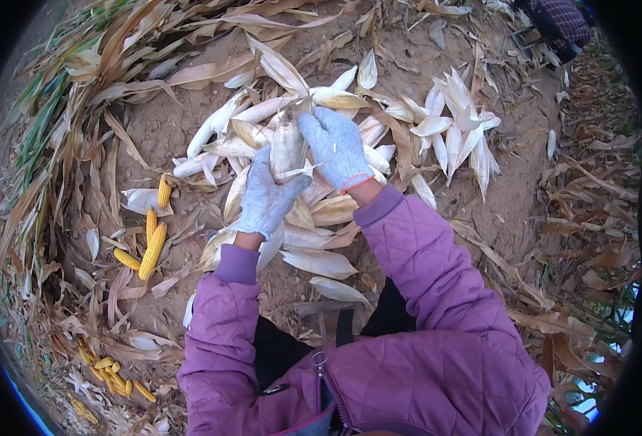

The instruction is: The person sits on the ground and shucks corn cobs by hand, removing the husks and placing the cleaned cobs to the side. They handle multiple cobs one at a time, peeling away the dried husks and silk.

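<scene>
An ear of corn in pale dry husk [288,143] stands between my two gloved hands above a heap of husks. My left hand [269,191], in a grey-white knit glove, cups its lower end, with a thin torn husk strip beside the thumb. The same kind of glove, orange at the cuff, covers my right hand [338,146], whose fingers close on the husk at the ear's upper right side. Below and around the hands lie more husk-covered ears [212,128] and loose husks [321,261]. Any kernels on the held ear are hidden.
Several bare yellow corn cobs [153,250] lie on the soil to the left, with a farther pile [108,373] at lower left. Dry stalks and leaves [43,163] line the left side. Peeled-back husks [457,125] lie at right; a dark checked object [558,24] is at upper right.
</scene>
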Motion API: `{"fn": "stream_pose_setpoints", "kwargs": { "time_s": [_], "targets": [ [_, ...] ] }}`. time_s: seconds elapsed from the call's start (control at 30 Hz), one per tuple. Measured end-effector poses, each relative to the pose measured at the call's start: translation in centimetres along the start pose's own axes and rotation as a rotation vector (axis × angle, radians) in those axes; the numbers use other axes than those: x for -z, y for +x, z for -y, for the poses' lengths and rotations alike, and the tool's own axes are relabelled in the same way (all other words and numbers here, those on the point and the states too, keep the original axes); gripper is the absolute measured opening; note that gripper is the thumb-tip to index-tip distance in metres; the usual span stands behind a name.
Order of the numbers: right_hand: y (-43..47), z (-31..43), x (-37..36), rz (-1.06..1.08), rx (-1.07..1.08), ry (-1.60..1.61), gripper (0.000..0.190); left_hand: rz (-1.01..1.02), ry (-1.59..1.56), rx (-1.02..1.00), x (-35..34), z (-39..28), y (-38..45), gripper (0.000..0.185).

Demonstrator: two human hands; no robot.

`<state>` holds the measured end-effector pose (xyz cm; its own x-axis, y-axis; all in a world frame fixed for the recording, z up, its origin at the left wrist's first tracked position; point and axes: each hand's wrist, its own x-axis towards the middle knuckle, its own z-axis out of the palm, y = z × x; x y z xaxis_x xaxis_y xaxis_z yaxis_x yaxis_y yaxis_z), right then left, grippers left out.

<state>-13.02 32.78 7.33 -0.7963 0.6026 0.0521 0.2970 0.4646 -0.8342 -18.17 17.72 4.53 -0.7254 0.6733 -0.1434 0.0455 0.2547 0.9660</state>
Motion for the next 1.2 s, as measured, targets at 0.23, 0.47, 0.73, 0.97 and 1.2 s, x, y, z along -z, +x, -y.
{"fn": "stream_pose_setpoints", "kwargs": {
  "time_s": [0.23, 0.47, 0.73, 0.97, 1.2],
  "targets": [
    [-0.6, -3.5, -2.2, 0.073, 0.187, 0.416, 0.017, -0.113, -0.327, 0.118, -0.3, 0.2, -0.3, 0.060],
    [-0.5, -1.6, -2.0, 0.543, -0.714, 2.021, 0.017, -0.463, -0.796, 0.066, 1.6, 1.0, 0.7, 0.040],
    [-0.5, -4.5, 0.1, 0.635, -0.032, -0.346, 0.021, -0.751, -1.171, 0.161, 9.5, -0.1, 1.6, 0.049],
    [-0.7, -2.3, 0.0, 0.207, 0.221, -0.305, 0.031, -0.373, -0.312, 0.044, 6.0, 1.3, 1.3, 0.053],
    [-1.0, 1.3, -0.5, 0.284, 0.002, 0.657, 0.045, -0.147, -0.003, -0.045, 2.0, -0.5, 0.1, 0.061]
  ]
}}
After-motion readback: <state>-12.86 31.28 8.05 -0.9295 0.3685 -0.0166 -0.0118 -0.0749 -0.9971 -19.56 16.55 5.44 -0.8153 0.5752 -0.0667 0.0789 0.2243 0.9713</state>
